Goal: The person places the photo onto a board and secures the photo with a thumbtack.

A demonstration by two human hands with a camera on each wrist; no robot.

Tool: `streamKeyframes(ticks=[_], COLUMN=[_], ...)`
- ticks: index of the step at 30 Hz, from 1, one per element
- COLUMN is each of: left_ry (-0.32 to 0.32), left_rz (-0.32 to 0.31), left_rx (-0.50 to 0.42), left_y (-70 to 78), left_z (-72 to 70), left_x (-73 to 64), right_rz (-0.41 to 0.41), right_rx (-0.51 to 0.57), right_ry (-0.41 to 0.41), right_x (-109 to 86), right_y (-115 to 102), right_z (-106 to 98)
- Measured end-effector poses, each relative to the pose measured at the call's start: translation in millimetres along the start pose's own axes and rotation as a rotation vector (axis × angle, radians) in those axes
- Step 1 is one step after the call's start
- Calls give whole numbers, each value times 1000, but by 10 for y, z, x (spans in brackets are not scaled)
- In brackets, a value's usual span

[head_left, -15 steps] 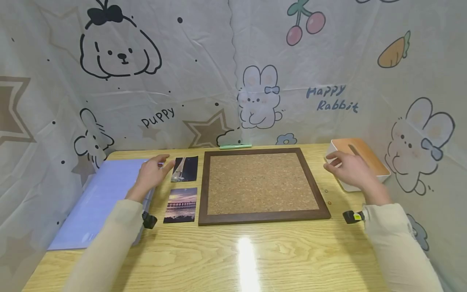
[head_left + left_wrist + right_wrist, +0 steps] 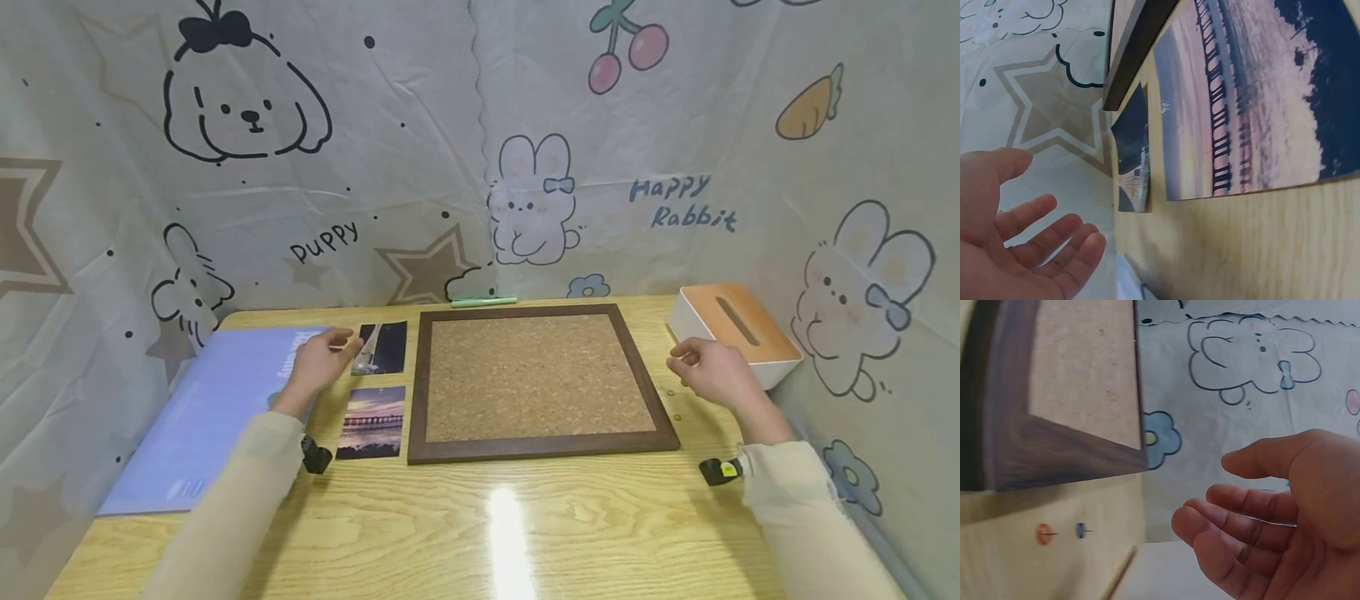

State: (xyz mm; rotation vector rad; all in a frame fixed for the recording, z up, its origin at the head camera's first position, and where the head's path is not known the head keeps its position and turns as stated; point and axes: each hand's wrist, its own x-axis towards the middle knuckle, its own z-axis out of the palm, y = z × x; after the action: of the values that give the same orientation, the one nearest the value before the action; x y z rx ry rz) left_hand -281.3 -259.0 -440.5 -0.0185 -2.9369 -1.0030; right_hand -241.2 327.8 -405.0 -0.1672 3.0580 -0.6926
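Note:
My left hand hovers with loosely bent fingers between a blue-lavender folder and two photos. The photo of a lit tower at night lies nearest to it; the pier-at-sunset photo lies closer to me. Nothing is in that hand in the left wrist view. To the right, my right hand hangs in front of the tissue box, holding nothing. A red thumbtack and a blue thumbtack lie below it, beside the framed corkboard.
Behind the corkboard lies a green pen at the table's back edge. A printed curtain encloses the back and sides of the wooden table.
Both hands have shifted slightly: the left to the right and a little nearer me, the right nearer me, uncovering more of the tissue box. The objects lie unmoved.

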Motion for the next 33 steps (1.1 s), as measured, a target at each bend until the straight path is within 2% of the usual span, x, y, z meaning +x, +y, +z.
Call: streamKeyframes(ticks=[3, 8, 15, 22, 33], left_ry=[4, -14, -30, -34, -30], left_rz=[-27, -94, -136, -148, -221], left_rx=[-12, -82, -113, -107, -162], left_y=[-16, -55, -99, -57, -43], left_z=[39, 108, 197, 249, 318], left_x=[12, 52, 105, 107, 125], right_rz=[12, 21, 38, 89, 75], right_rx=[47, 78, 19, 58, -27], right_ry=[-9, -13, -2, -14, -3], right_x=[-20, -18, -10, -46, -33], right_y=[40, 123, 212, 245, 322], right_z=[73, 185, 326, 409, 474])
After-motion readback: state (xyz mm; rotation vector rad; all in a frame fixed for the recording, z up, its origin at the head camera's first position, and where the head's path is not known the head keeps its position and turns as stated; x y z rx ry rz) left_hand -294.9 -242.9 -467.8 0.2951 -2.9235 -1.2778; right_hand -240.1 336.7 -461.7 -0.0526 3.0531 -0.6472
